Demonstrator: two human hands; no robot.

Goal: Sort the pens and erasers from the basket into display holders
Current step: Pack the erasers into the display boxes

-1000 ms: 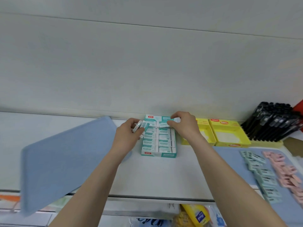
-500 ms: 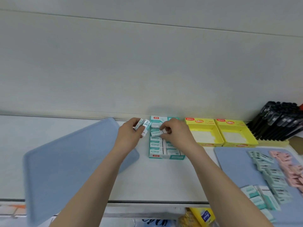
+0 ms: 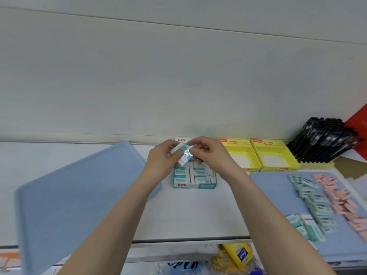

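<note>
Over the white tabletop I see the right hand, back from the teal cardboard box, pinch the teal-wrapped eraser the left hand grips, so filling continues.

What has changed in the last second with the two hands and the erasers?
The right hand rose from the teal box and came to the erasers that the left hand holds, pinching them. The left hand kept its grip; yellow boxes and pens stayed.

Probably a stationery shop: boxed erasers, racked pens on shelf.
</note>
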